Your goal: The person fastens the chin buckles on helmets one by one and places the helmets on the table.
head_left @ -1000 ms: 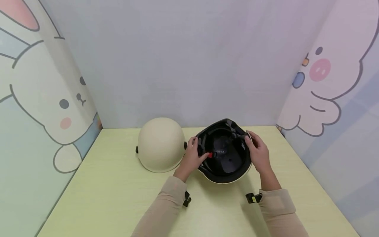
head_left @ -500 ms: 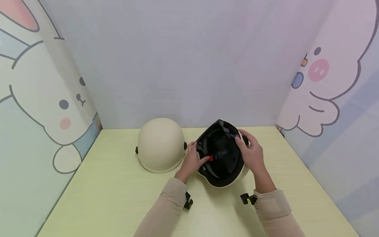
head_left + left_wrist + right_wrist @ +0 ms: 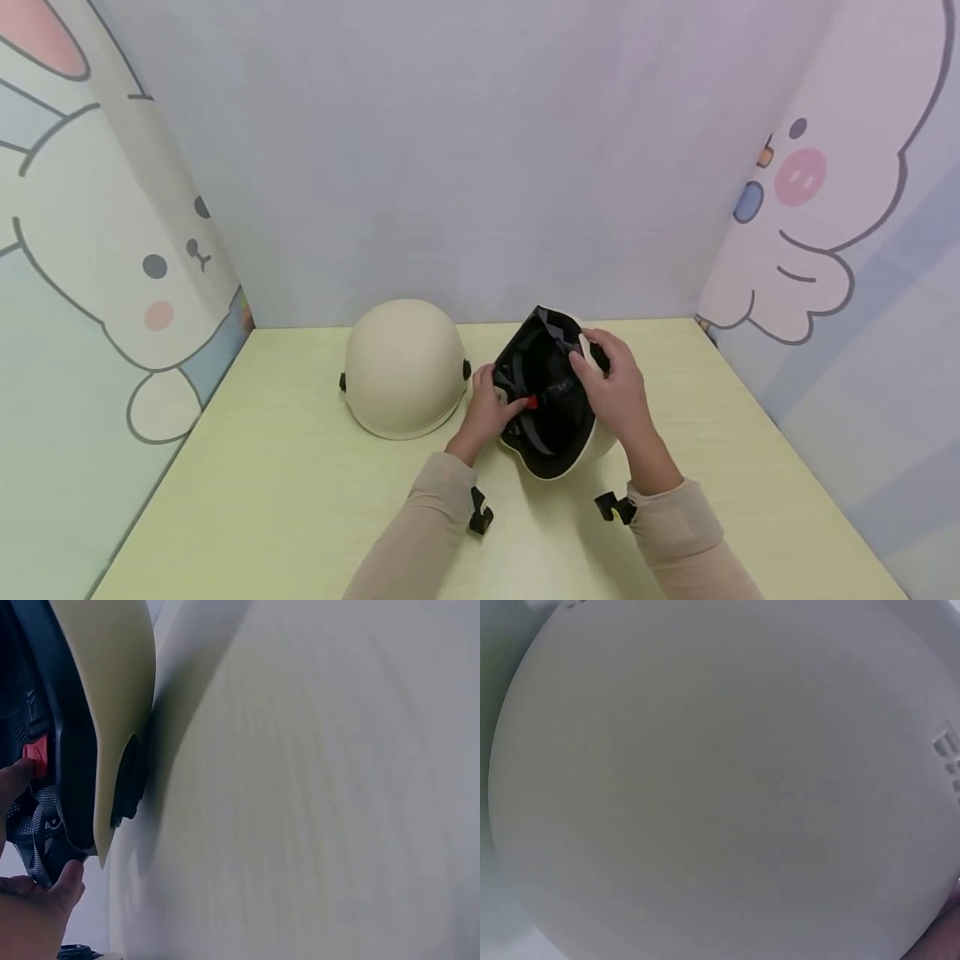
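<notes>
A cream helmet (image 3: 546, 467) is tipped on its side in the head view, its black inside facing the left hand. My left hand (image 3: 486, 412) grips its near-left rim, the thumb at a red buckle (image 3: 37, 755) on a black strap (image 3: 46, 802). On the other side my right hand (image 3: 617, 387) holds the rim, thumb over the edge and fingers on the outer shell. The right wrist view is filled by the smooth outer shell (image 3: 720, 780), with small vent slots at its right edge and a bit of the hand at the lower right corner.
A second cream helmet (image 3: 405, 371) rests dome-up on the pale yellow table (image 3: 262, 483), just left of the left hand, with black knobs at its sides. A plain wall (image 3: 465, 167) stands behind the table, and cartoon-printed walls flank it.
The held helmet has turned, its opening swinging toward the left and its outer shell showing more at the right. My right hand has moved left with it; the left hand stays nearly in place.
</notes>
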The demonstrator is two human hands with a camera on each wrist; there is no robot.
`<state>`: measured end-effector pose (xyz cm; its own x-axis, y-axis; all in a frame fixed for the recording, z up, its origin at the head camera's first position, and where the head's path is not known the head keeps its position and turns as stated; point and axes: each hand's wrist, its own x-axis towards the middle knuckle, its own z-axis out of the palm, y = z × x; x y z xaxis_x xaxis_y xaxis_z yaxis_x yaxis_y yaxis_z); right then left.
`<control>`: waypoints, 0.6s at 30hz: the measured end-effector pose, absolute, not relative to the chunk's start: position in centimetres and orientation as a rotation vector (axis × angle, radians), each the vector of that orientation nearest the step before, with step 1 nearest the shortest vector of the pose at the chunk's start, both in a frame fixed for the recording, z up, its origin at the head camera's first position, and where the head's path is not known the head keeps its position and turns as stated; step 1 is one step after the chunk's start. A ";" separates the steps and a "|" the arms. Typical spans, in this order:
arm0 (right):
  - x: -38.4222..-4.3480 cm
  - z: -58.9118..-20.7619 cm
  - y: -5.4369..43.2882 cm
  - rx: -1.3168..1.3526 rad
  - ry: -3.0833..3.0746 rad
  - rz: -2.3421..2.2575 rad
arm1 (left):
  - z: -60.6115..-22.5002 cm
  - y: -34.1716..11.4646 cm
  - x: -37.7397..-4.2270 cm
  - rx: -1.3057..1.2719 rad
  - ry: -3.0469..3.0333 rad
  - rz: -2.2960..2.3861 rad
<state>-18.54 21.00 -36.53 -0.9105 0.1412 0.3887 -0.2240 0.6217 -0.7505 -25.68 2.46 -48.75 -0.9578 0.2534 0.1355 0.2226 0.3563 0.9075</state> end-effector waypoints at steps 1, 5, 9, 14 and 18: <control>-18.5 -36.5 20.9 0.075 -2.437 1.200 | -48.8 2.5 -25.7 0.450 2.566 1.713; -18.6 -36.7 20.4 0.086 -2.450 1.155 | -49.1 2.7 -25.8 0.432 2.553 1.737; -18.6 -36.7 20.2 0.081 -2.456 1.135 | -49.2 2.8 -25.9 0.411 2.506 1.782; -18.6 -36.8 20.9 0.145 -2.433 1.163 | -49.1 2.8 -25.9 0.410 2.469 1.823; -18.5 -37.1 21.9 0.163 -2.367 1.229 | -49.2 2.9 -25.8 0.425 2.437 1.835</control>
<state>-18.54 21.90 -37.14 -0.8848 0.1058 0.4539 -0.3103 0.5930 -0.7430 -25.82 2.88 -49.17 -0.9600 0.2549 0.1155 0.1815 0.2530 0.9503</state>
